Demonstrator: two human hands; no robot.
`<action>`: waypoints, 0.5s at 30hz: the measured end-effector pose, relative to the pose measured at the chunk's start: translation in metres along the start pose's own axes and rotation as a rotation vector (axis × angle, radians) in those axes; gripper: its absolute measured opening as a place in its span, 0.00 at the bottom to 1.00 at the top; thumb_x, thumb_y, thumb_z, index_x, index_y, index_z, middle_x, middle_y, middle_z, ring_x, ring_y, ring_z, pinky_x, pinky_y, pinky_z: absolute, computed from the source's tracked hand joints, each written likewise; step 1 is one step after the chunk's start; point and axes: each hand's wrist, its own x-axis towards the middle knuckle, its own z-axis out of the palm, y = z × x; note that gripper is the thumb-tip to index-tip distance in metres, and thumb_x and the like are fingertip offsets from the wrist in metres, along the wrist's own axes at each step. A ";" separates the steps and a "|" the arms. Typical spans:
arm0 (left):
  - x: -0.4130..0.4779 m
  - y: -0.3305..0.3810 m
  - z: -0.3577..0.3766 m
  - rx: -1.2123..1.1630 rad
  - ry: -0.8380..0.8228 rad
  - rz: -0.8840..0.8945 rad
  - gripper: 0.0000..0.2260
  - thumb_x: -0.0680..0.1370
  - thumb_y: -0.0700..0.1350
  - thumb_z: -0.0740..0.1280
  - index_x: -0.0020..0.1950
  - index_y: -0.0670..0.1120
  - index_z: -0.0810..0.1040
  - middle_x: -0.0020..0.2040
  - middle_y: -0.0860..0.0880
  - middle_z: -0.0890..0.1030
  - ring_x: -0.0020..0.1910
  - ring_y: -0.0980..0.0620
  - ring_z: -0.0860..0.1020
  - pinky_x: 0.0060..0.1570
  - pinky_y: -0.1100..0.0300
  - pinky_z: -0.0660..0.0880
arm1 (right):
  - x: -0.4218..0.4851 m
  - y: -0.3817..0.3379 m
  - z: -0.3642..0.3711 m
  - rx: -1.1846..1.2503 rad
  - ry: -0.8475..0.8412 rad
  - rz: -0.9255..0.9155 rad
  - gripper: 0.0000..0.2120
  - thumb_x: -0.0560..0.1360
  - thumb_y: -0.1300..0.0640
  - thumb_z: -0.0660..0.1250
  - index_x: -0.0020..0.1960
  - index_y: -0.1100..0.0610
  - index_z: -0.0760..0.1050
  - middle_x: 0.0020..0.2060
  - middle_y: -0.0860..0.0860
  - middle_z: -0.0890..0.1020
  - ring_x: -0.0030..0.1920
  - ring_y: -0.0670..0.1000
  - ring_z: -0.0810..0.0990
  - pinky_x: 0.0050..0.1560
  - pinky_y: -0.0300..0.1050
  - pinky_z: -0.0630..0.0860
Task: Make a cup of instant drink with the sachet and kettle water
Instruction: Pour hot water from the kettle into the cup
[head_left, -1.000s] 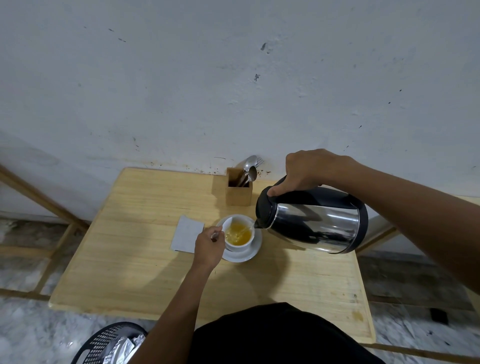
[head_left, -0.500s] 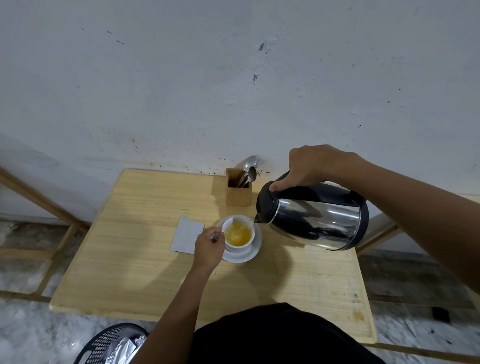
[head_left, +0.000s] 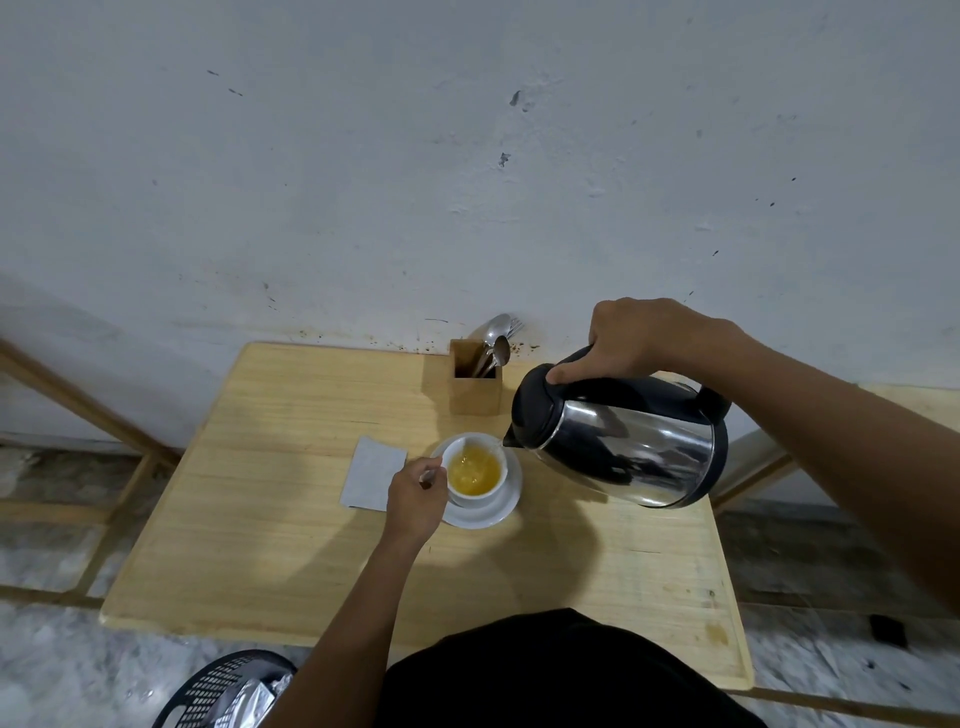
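Note:
A white cup (head_left: 470, 500) with yellow liquid stands on a white saucer (head_left: 498, 512) near the middle of the wooden table (head_left: 270, 545). My left hand (head_left: 415, 501) pinches the cup's handle from the left. My right hand (head_left: 639, 338) grips the black handle of a steel kettle (head_left: 628, 447), which is tilted with its spout right at the cup's far-right rim. A thin stream runs from the spout into the cup. A grey-white sachet (head_left: 371, 480) lies flat just left of the cup.
A wooden holder (head_left: 475, 387) with spoons and a fork stands at the table's back edge by the wall. A black basket (head_left: 223, 691) with foil wrappers sits on the floor at bottom left. Wooden frames stand at both sides.
The kettle was tipped back up half a second ago and is now tilted down again, with water running into the cup. The liquid surface is disturbed. My left hand has stayed on the handle.

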 end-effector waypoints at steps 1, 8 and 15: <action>0.000 0.000 0.000 -0.002 0.000 -0.003 0.10 0.79 0.42 0.64 0.59 0.42 0.79 0.54 0.41 0.82 0.52 0.39 0.81 0.52 0.50 0.78 | -0.001 0.005 0.002 0.026 0.006 0.010 0.34 0.63 0.24 0.64 0.29 0.55 0.61 0.24 0.48 0.68 0.26 0.50 0.67 0.32 0.44 0.62; 0.002 0.001 0.005 -0.020 0.025 -0.033 0.07 0.79 0.42 0.63 0.54 0.44 0.78 0.53 0.41 0.82 0.50 0.39 0.81 0.48 0.51 0.77 | -0.013 0.054 0.023 0.335 0.075 0.063 0.35 0.61 0.24 0.65 0.24 0.54 0.57 0.20 0.48 0.60 0.25 0.51 0.61 0.33 0.46 0.58; 0.003 0.005 0.013 -0.033 0.095 -0.059 0.04 0.79 0.41 0.62 0.47 0.46 0.76 0.45 0.46 0.80 0.47 0.40 0.81 0.45 0.53 0.76 | -0.031 0.112 0.057 0.719 0.371 0.136 0.37 0.68 0.32 0.68 0.23 0.65 0.64 0.22 0.58 0.64 0.25 0.53 0.63 0.34 0.47 0.62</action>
